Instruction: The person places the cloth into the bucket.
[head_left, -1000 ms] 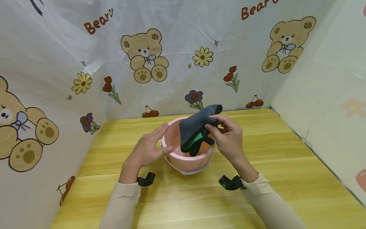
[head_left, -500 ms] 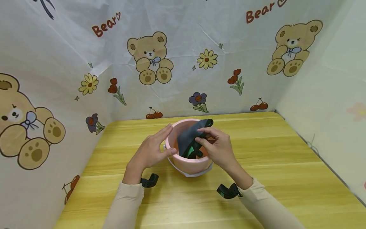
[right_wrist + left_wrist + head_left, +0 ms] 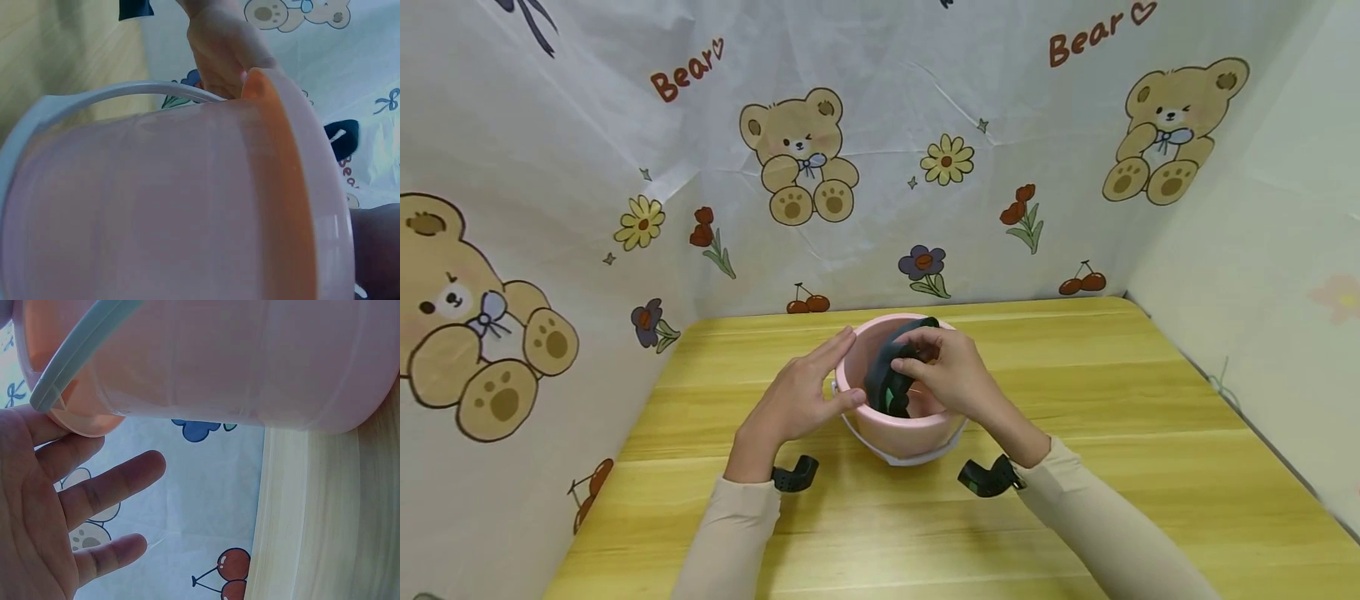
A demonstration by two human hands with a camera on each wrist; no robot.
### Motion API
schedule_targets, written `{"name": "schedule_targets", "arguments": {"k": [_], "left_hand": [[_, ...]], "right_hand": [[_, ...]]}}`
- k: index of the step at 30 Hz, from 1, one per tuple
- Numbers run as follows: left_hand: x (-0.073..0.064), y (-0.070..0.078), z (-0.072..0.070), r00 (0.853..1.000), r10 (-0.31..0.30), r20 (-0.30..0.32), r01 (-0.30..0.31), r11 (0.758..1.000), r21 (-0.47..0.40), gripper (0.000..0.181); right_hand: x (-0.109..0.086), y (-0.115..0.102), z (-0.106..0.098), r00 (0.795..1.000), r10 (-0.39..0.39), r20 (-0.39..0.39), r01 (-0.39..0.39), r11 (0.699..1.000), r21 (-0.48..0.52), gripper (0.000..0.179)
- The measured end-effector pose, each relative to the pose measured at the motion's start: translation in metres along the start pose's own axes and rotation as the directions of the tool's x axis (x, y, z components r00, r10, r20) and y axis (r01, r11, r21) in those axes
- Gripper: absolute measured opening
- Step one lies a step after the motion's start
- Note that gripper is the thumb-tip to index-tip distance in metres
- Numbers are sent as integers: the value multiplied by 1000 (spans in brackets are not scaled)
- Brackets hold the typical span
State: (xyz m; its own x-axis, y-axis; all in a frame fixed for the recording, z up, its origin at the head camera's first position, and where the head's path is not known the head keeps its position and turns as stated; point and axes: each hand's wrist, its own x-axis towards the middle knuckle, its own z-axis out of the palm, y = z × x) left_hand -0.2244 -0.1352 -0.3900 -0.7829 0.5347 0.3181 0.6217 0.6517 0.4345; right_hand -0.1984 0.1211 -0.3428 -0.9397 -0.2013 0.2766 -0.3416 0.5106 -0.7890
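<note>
A small pink bucket stands upright on the table, its pale handle hanging down in front. My left hand rests against the bucket's left rim. Its fingers are straight and spread in the left wrist view, where the bucket's side fills the top. Over the bucket's mouth, my right hand pinches a dark grey-blue cloth item with black edging and a green patch. Most of that cloth is inside the bucket, its upper end at the rim. In the right wrist view, a dark loop shows past the rim; the right hand is mostly cut off.
The wood-grain table extends around the bucket. Behind it hangs a white backdrop printed with bears and flowers. A thin cord lies by the right wall. Black wrist cameras sit on both wrists.
My right hand has moved down and left, lowering the cloth from above the rim into the bucket. The left hand stays at the rim. The head view has shifted slightly.
</note>
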Motion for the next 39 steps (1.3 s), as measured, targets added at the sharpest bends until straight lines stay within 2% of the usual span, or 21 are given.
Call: {"name": "schedule_targets", "arguments": {"k": [3, 6, 9, 13, 17, 21, 25, 32, 39], "left_hand": [[0, 0, 0, 1000, -1, 10, 1, 1000, -9, 85], [0, 0, 1, 1000, -2, 17, 2, 1000, -5, 85], [1, 0, 0, 1000, -2, 14, 2, 1000, 3, 85], [1, 1, -4, 1000, -7, 13, 7, 1000, 8, 85], [0, 0, -6, 1000, -6, 16, 6, 1000, 17, 85], [-1, -1, -7, 1000, -4, 13, 3, 1000, 13, 84], [-1, 0, -7, 1000, -8, 16, 8, 1000, 8, 84], [-1, 1, -5, 1000, -12, -1, 12, 1000, 4, 83], [-3, 0, -1, 1000, -9, -5, 9, 1000, 2, 84]], "right_hand": [[9, 0, 4, 994, 58, 88, -60, 998, 15, 19], [15, 1, 5, 980, 105, 171, -110, 994, 18, 18], [20, 3, 5, 960, 147, 237, -163, 986, 48, 16], [25, 5, 6, 924, 207, 322, -259, 958, 125, 18], [28, 6, 10, 894, 261, 365, -319, 941, 111, 17], [28, 6, 12, 870, 286, 402, -330, 943, 43, 15], [26, 5, 12, 851, 299, 432, -342, 939, 24, 15], [26, 8, 10, 897, 219, 383, -254, 966, 42, 19], [21, 7, 11, 925, 123, 360, -157, 985, 67, 22]]}}
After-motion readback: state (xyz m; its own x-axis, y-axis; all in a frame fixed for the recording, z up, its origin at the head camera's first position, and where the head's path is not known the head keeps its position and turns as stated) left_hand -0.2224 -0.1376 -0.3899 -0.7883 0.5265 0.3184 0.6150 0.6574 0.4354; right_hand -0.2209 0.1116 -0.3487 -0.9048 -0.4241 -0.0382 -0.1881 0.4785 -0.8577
